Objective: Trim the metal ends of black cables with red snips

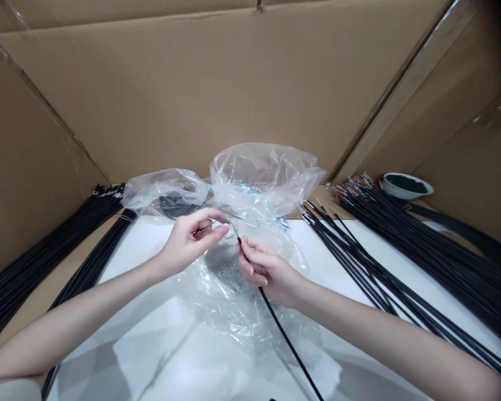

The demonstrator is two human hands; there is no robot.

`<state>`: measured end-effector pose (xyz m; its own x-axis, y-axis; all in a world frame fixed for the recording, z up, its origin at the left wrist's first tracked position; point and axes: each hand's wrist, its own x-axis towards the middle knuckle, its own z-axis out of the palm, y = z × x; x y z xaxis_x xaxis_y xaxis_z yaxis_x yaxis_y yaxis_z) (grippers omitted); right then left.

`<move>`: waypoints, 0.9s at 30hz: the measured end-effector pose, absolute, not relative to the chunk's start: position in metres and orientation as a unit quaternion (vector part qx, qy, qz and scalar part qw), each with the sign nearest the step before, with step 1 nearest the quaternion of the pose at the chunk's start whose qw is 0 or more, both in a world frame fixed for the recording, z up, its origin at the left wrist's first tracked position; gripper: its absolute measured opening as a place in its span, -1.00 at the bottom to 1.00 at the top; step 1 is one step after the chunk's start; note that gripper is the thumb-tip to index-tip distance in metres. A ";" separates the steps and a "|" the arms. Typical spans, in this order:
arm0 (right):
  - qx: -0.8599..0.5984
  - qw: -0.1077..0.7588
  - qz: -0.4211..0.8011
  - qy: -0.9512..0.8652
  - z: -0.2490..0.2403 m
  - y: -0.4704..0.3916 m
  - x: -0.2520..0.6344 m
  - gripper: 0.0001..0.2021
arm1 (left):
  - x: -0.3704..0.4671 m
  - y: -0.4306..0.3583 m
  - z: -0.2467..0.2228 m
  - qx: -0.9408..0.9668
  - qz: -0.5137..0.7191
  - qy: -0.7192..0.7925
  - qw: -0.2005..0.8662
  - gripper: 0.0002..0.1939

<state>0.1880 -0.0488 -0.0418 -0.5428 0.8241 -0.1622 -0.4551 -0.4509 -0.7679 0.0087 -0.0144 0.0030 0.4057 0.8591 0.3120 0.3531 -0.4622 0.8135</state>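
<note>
Between thumb and fingers, my right hand (269,270) grips a black cable (286,334) just below its stripped end. Fine bare wire strands (234,225) fan out from that end, above the hand. My left hand (194,239) is curled right beside the strands, its thumb and forefinger close to them. A small red thing (197,235) shows inside its bent fingers; what it is I cannot make out. Below both hands lies an opened clear plastic bag (250,323) with a grey mass of fine bits (225,270) in it.
Bundles of black cables lie at the left (45,262) and right (434,262), with several looser cables (350,256) nearer on the right. A white bowl (404,192) of dark material stands at the back right. Cardboard walls (234,89) enclose the white table (158,340).
</note>
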 end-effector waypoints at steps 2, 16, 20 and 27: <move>-0.270 0.392 0.810 -0.341 -0.042 -0.049 0.187 -0.77 | 0.006 -0.014 0.004 0.783 0.367 0.395 0.308 -0.81; -0.264 0.405 0.822 -0.301 -0.038 -0.047 0.186 -0.84 | 0.003 -0.007 -0.010 0.893 0.326 0.289 0.114 -0.74; -0.264 0.402 0.824 -0.299 -0.038 -0.048 0.186 -0.83 | 0.006 -0.007 -0.010 0.882 0.347 0.299 0.113 -0.83; -0.276 0.419 0.798 -0.334 -0.037 -0.050 0.186 -0.79 | 0.007 -0.008 -0.010 0.892 0.360 0.262 0.081 -0.86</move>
<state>0.1858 -0.0503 -0.0369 -0.4966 0.8528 -0.1617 -0.4841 -0.4267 -0.7639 0.0071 -0.0075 -0.0100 0.6026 0.5257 0.6004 0.4094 -0.8495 0.3328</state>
